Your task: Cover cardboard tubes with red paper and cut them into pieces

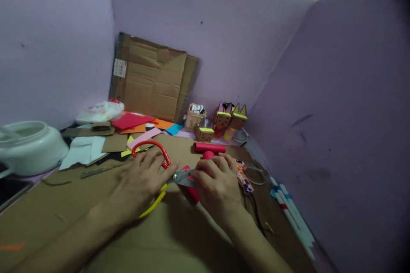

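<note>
The scissors (184, 178) have one red handle loop and one yellow one, and my left hand (142, 179) is closed around them near the pivot. Their blades point right, toward my right hand (221, 185), whose fingers are bent and pinched together at the blade tips. Red paper (209, 155) shows behind and between those fingers, while more red paper (192, 195) sits under the blades. How far the blades close on it is hidden. Just beyond my right hand, a red paper tube (209, 148) lies on its side on the cardboard.
Coloured paper sheets (133, 121), a white pot (32, 147) and a long thin blade (102, 169) are on the left. Cardboard (153, 79) leans against the back wall. Cat-eared cardboard figures (205, 131) and a pen holder (194, 117) stand behind. A glue gun (243, 177) and white sticks (293, 211) lie right.
</note>
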A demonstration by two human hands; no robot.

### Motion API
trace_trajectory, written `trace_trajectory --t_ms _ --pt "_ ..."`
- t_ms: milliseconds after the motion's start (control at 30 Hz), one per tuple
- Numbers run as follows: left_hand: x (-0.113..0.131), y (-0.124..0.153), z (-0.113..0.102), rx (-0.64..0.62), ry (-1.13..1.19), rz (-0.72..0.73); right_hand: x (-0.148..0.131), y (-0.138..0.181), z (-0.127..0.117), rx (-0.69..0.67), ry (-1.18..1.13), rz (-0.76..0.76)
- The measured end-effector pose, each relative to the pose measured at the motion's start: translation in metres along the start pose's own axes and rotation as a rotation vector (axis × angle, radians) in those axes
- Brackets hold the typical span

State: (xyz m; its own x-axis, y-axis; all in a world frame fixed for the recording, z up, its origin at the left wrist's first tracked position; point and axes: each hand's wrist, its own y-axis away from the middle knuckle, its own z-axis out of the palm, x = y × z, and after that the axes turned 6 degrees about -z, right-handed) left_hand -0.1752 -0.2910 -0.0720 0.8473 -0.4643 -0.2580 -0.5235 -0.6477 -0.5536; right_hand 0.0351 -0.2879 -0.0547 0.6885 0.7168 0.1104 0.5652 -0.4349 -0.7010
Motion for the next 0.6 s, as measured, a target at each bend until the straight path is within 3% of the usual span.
trace_trajectory --t_ms 167,367,600 --pt "0.0 0.001 0.005 0.003 -0.026 -0.002 0.001 -0.002 0.003 -0.097 -0.022 -0.009" --pt "0.001 0.0 0.004 -0.034 -0.022 -0.014 0.01 -0.006 -0.004 0.053 -0.273 0.152" --pt "0.005 0.0 -0.003 -0.033 -0.076 0.026 0.009 -0.02 0.001 -0.261 -0.193 0.109"
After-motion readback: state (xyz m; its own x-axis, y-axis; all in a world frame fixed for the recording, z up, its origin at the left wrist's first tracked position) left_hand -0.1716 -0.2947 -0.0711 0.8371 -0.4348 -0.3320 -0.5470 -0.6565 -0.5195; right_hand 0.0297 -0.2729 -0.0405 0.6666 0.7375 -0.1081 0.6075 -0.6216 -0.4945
